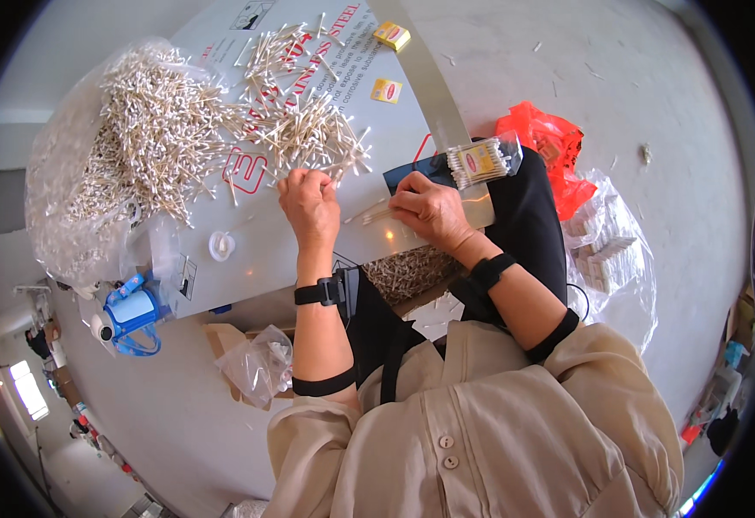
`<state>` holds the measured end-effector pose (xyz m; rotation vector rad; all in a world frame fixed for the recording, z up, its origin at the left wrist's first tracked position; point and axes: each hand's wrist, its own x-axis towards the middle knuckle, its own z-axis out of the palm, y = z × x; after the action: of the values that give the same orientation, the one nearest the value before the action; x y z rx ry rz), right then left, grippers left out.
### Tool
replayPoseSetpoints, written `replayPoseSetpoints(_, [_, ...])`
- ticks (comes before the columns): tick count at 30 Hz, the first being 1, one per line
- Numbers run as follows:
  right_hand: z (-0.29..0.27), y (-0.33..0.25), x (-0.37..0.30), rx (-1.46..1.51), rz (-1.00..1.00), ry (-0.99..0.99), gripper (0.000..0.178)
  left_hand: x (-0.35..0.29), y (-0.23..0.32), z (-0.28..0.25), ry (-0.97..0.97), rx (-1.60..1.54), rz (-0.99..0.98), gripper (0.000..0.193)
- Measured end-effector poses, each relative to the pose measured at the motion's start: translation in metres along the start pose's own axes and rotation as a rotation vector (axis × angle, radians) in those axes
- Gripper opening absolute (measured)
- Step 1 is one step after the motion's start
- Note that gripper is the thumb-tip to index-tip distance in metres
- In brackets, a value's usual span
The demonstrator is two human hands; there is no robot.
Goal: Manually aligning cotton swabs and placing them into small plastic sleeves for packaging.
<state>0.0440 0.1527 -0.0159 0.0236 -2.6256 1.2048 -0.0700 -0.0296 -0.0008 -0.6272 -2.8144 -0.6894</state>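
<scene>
Two bare hands were at work over the grey metal table, its surface marked with red and black printing. The left hand was curled, fingers drawn together at the near edge of the loose cotton swabs heaped on the table; I could not tell what it gripped. The right hand was bent nearly closed above the table's near right part, with a few separate swabs reaching its fingertips; the grip itself was hidden.

At the table's right edge lay a filled packet with a yellow label. A large clear bag spilled swabs on the table's left. Right of the table, a red plastic bag and a clear sack of white packs stood against a pale floor.

The table's far end was cut off. A container of swabs below its near edge was partly covered, and the distant clutter left of the table was too small to identify.
</scene>
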Motion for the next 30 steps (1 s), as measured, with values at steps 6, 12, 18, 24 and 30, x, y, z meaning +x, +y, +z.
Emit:
replayPoseSetpoints(6, [0.000, 0.003, -0.002, 0.010, -0.018, 0.036, 0.009, -0.009, 0.021, 0.005, -0.167, -0.099, 0.158, 0.018])
replayPoseSetpoints(12, [0.001, 0.002, -0.001, -0.009, -0.038, 0.057, 0.008, -0.007, 0.024, 0.012, 0.094, -0.010, -0.048, 0.024])
replayPoseSetpoints(18, [0.001, 0.001, -0.002, 0.001, -0.039, 0.057, 0.012, -0.006, 0.026, 0.014, -0.045, 0.010, -0.008, 0.019])
replayPoseSetpoints(24, [0.000, 0.001, -0.002, -0.003, -0.047, 0.062, 0.011, -0.010, 0.034, 0.017, -0.112, -0.125, 0.081, 0.015])
replayPoseSetpoints(30, [0.001, 0.002, -0.001, -0.004, -0.044, 0.059, 0.011, 0.017, 0.025, 0.009, -0.060, -0.049, 0.147, 0.022])
